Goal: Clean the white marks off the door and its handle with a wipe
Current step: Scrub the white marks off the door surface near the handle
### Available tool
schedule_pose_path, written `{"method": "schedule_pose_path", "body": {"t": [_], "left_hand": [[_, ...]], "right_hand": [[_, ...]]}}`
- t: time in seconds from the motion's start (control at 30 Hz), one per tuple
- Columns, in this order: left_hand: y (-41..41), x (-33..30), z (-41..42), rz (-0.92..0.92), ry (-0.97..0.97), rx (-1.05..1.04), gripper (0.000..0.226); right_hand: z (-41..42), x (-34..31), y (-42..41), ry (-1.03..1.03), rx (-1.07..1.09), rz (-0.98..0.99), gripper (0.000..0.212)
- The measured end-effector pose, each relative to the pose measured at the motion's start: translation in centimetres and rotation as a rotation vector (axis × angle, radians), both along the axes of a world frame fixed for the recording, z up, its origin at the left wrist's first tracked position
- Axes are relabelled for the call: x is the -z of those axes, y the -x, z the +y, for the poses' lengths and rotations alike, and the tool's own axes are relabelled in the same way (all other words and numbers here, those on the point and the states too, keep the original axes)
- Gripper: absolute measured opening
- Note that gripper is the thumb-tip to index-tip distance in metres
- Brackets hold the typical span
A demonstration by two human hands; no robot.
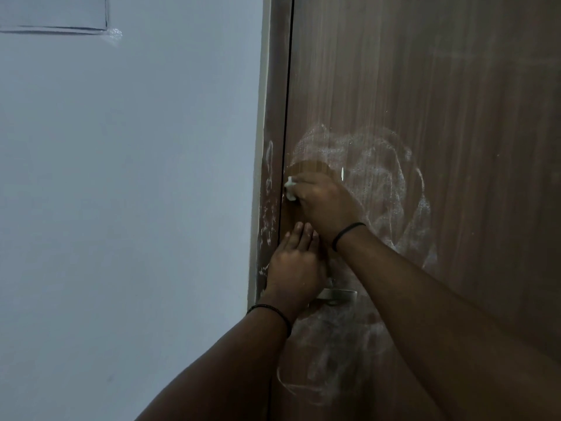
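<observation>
Nearest to the camera are the two forearms, each with a dark band at the wrist. They reach up to the brown door [425, 86]. The left hand [293, 268] lies flat on the door just above the metal handle [337, 294], with its fingers straight and together; it holds nothing and seems only to steady the door. The handle is partly hidden behind this hand, so I cannot tell whether it is clean.

A little farther up, the right hand [324, 205] has its fingers curled on a small white wipe [290, 189] and presses it on the door, close to the edge where the door meets the frame [270, 192].

I judge that the task is at an early stage. Only a small patch just above the right hand looks clean, with the wood colour clear. Around it the white marks [379, 177] make a wide cloudy ring to the right, more marks spread below the handle, and white streaks run down the frame. All this is left to wipe. Beyond the frame, on the left, is the pale wall [121, 177].
</observation>
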State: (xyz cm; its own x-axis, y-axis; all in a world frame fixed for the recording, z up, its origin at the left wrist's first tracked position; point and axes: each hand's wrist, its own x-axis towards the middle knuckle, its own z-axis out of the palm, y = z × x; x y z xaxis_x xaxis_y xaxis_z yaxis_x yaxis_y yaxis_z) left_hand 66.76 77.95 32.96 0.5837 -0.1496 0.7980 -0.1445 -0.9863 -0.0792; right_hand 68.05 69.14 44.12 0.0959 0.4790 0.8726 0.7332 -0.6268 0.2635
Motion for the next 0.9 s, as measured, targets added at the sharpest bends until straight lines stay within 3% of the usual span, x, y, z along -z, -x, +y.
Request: {"method": "schedule_pose_path", "body": {"t": [0.2,0.27,0.37,0.43,0.63,0.8,0.9], "left_hand": [[0.1,-0.1,-0.3,0.015,0.025,-0.009,0.059],[0.1,-0.1,-0.3,0.029,0.022,-0.015,0.059],[0.2,-0.2,-0.4,0.009,0.021,-0.005,0.057],[0.4,-0.2,-0.4,-0.015,0.033,0.011,0.055],[0.5,-0.2,-0.5,-0.005,0.044,-0.004,0.056],[0.6,-0.4,-0.5,-0.069,0.006,0.056,0.045],[0.7,-0.3,-0.5,-0.072,0.027,0.042,0.050]], "right_hand": [[-0.7,-3.1,-0.9,-0.164,0.212,0.057,0.023],[0.4,-2.8,-0.6,-0.120,0.202,0.069,0.028],[0.8,-0.5,-0.7,0.047,0.157,-0.072,0.038],[0.0,0.5,-1.0,0.146,0.222,-0.040,0.048],[-0.4,-1.6,-0.7,0.020,0.346,0.165,0.066],[0.5,-0.2,-0.3,0.221,0.317,0.137,0.067],[-1.4,0.7,-0.7,0.194,0.360,0.132,0.065]]}}
